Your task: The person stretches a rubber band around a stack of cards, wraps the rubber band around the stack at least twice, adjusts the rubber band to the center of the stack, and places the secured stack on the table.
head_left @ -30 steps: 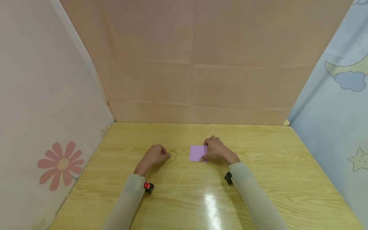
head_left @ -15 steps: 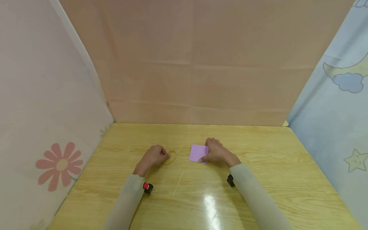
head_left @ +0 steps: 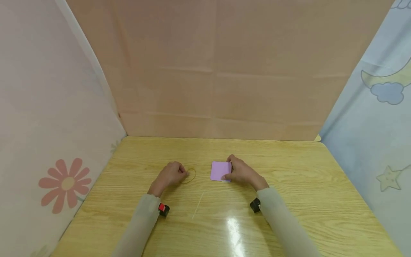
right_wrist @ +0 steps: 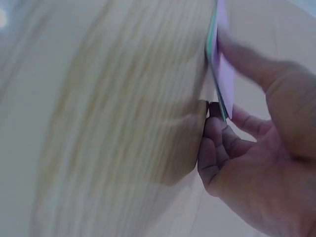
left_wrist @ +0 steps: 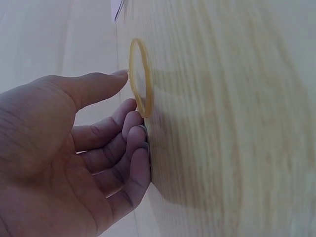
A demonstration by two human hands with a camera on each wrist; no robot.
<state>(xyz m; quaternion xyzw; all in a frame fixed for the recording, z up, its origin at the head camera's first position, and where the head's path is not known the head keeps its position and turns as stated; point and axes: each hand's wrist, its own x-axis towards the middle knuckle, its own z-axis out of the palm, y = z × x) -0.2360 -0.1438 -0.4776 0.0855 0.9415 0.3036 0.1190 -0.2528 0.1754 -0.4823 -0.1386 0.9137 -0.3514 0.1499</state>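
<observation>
My left hand (head_left: 170,176) is at a thin yellow rubber band (left_wrist: 148,84) on the wooden table. In the left wrist view its thumb tip and index fingertip are right at the band's edge, with a gap between them; the other fingers curl against the tabletop. A small stack of square paper sheets (head_left: 220,171), purple on top, is gripped at its right edge by my right hand (head_left: 242,173). The right wrist view shows the thumb pressing the purple face and green layers beneath (right_wrist: 212,44). The stack tilts slightly off the table there.
The light wooden table (head_left: 289,171) runs back to a plain tan cloth (head_left: 212,89). A flower-printed cloth (head_left: 29,117) hangs on the left, and a blue one (head_left: 363,150) with moon and star on the right. Glare marks the near tabletop.
The paper stack has turned slightly one way and back in my right hand, which shifts a little. My left hand and the rubber band stay nearly in place.
</observation>
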